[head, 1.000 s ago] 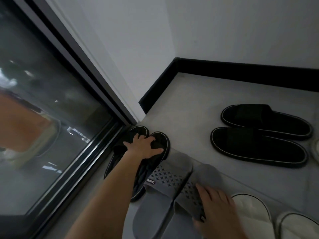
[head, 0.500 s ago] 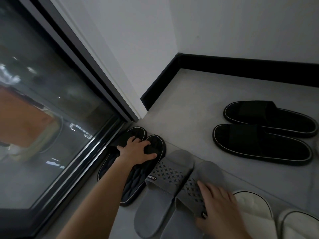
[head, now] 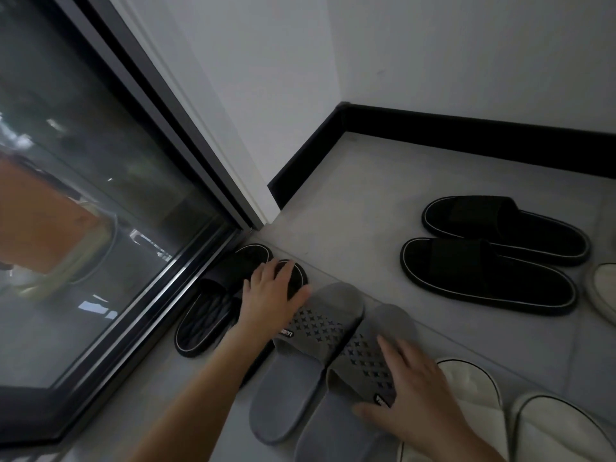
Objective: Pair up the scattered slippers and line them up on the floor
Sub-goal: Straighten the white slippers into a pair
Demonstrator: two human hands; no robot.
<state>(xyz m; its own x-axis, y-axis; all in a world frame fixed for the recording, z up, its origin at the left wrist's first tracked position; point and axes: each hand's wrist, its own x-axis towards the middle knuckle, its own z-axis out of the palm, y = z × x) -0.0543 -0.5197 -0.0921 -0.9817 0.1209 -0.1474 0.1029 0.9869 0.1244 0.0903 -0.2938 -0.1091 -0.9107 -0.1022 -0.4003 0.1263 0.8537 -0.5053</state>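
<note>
A pair of black ribbed slippers (head: 213,311) lies beside the glass door frame. My left hand (head: 271,295) rests flat on the strap of the right one of that pair, fingers spread. Right of them sits a pair of grey slippers (head: 320,331) with star-shaped holes. My right hand (head: 413,401) presses flat on the strap of the right grey slipper (head: 363,368). A pair of black fabric slippers (head: 483,271) with white edging lies side by side further right. Two white slippers (head: 476,405) sit at the bottom right, partly cut off.
A large glass door (head: 100,211) with a dark frame fills the left. White walls with a black skirting board (head: 466,138) close the corner behind. Another white slipper (head: 603,288) shows at the right edge. Bare grey floor (head: 350,201) lies between the corner and the slippers.
My left hand has slid the black ribbed pair a little toward me and the door frame, and now lies flatter on the strap. My right hand stays on the grey slipper.
</note>
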